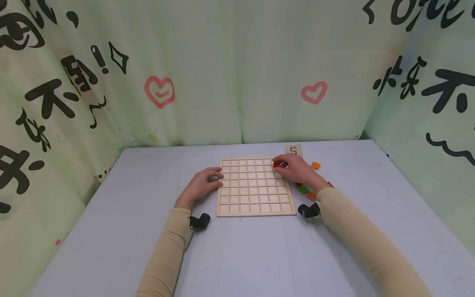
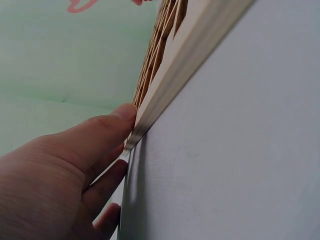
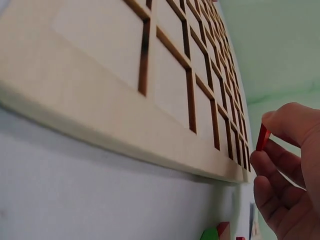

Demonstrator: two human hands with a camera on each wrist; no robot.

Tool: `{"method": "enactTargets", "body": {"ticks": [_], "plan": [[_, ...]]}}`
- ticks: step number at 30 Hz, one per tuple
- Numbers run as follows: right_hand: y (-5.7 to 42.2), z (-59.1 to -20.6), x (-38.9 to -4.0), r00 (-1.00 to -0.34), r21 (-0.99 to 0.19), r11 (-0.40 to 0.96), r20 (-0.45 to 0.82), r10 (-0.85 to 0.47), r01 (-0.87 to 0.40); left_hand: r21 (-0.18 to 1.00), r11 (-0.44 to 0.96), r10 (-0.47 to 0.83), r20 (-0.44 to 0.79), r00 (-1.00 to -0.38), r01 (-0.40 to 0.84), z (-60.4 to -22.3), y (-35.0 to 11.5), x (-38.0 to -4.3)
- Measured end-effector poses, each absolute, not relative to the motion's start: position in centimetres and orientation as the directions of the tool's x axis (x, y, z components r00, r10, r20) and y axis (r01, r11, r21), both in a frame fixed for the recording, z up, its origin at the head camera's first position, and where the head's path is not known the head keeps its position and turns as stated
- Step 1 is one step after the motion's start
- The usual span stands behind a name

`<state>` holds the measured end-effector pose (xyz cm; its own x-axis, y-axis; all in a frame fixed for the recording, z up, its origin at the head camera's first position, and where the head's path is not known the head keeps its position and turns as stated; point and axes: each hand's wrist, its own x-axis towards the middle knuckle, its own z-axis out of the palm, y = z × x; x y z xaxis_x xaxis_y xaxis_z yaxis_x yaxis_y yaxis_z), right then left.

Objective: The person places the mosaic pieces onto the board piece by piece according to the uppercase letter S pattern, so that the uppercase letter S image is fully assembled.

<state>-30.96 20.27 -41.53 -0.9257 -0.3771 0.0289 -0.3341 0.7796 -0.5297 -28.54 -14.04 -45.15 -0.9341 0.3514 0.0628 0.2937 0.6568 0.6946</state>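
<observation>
A wooden grid board (image 1: 256,214) with rows of square cells lies flat on the table. My left hand (image 1: 198,185) rests at the board's left edge, its thumb (image 2: 123,114) touching the rim and the other fingers loosely extended. Over the board's far right corner, my right hand (image 1: 298,170) pinches a small red tile (image 3: 262,137) between thumb and fingers. In the right wrist view the tile stands on edge in that pinch, above the board's cells. No tile shows in the visible cells.
Loose tiles lie right of the board, partly under my right forearm: a green tile (image 1: 302,189), an orange tile (image 1: 311,196) and another orange tile (image 1: 316,165) among them. A patterned card (image 1: 293,149) lies behind the right hand. Curtains with writing surround the white table (image 1: 256,255).
</observation>
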Motion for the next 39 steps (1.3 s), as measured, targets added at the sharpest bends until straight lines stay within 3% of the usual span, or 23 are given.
{"method": "enactTargets", "body": {"ticks": [10, 18, 28, 39], "plan": [[19.8, -42.0, -31.9, -0.943, -0.639, 0.741, -0.073, -0.325, -0.206, 0.686, 0.664, 0.356, 0.06, -0.933, 0.298, -45.1, -14.1, -28.7], [19.6, -41.7, -32.6, -0.939, -0.772, 0.633, -0.171, -0.298, -0.06, 0.684, 0.665, 0.359, 0.061, -0.931, 0.301, -45.0, -14.1, -28.8], [17.6, -41.3, -32.6, -0.914, -0.705, 0.68, -0.115, -0.389, -0.201, 0.691, 0.658, 0.357, 0.064, -0.932, 0.299, -45.2, -14.0, -28.7], [16.0, -40.5, -32.6, -0.915, -0.588, 0.77, -0.118, -0.385, -0.248, 0.69, 0.662, 0.354, 0.054, -0.934, 0.291, -45.0, -14.0, -28.6]]}}
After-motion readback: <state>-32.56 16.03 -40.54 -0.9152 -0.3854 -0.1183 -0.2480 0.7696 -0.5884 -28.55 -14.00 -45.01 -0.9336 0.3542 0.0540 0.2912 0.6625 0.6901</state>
